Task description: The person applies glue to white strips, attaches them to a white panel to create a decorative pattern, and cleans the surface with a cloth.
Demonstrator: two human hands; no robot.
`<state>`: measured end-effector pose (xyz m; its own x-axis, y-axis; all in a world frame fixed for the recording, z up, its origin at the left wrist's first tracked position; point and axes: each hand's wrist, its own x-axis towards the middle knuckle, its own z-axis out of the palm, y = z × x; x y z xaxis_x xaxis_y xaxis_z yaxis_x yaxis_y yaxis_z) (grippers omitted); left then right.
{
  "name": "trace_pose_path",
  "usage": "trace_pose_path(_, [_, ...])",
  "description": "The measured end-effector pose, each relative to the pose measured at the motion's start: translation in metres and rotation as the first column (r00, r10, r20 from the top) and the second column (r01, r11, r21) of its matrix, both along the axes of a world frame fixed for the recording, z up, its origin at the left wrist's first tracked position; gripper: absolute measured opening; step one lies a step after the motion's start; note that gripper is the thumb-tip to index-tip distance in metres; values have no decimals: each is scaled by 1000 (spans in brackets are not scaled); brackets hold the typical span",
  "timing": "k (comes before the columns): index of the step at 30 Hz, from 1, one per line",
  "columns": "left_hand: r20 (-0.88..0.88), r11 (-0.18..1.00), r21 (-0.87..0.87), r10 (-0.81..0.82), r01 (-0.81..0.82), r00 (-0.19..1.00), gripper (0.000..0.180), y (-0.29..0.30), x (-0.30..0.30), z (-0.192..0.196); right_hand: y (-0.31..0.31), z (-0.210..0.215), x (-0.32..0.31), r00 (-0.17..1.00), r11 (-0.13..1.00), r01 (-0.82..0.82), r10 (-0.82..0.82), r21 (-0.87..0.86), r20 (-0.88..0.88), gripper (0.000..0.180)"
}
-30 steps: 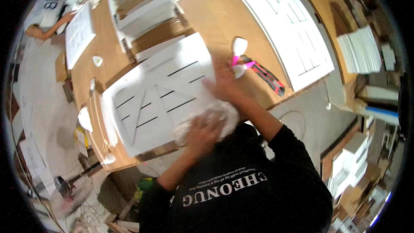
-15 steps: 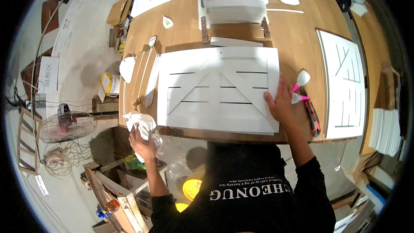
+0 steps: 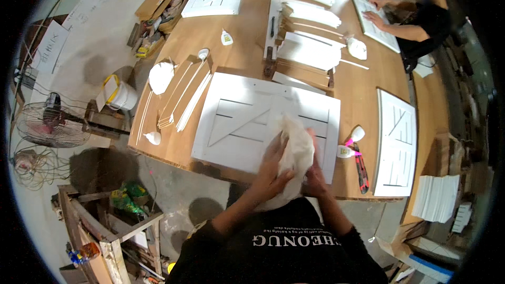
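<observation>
A bunched white cloth [image 3: 295, 150] is between my two hands, above the near part of a white slatted panel [image 3: 239, 108] with diagonal strips. My left hand [image 3: 272, 171] grips the cloth from its left side, fingers curled and slightly blurred. On the other side my right hand [image 3: 315, 173] closes on the cloth's edge, its fingers partly hidden. The panel lies flat along the table's front edge. Right of it are two small white glue bottles with pink tips, one bottle [image 3: 345, 151] nearer, and a red and black utility knife [image 3: 361, 174].
Thin white strips [image 3: 194, 102] and a white bundle [image 3: 161, 78] lie to the left on the wooden table [image 3: 247, 55]. Stacked boards [image 3: 310, 50] stand behind my panel. Another panel [image 3: 397, 142] lies at right. Across the table, a co-worker's hands [image 3: 376, 18] rest on a panel.
My left hand has brought the cloth from the table's left front corner over the panel. My right hand has left the panel's right edge and joined the cloth. The view has shifted.
</observation>
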<state>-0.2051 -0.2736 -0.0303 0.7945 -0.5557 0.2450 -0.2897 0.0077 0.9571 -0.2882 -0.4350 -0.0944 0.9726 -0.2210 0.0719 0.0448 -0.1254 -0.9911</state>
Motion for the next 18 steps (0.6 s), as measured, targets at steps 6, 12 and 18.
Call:
trace_pose_path(6, [143, 981, 154, -139, 117, 980, 94, -35, 7, -27, 36, 25, 28, 967, 726, 209, -255, 655, -26, 54])
trace_pose_path(12, [268, 934, 146, -355, 327, 895, 89, 1, -19, -11, 18, 41, 54, 927, 548, 356, -312, 757, -210, 55])
trace_pose_path(18, [-481, 975, -184, -199, 124, 854, 32, 27, 33, 33, 38, 43, 69, 955, 651, 296, -209, 699, -209, 60])
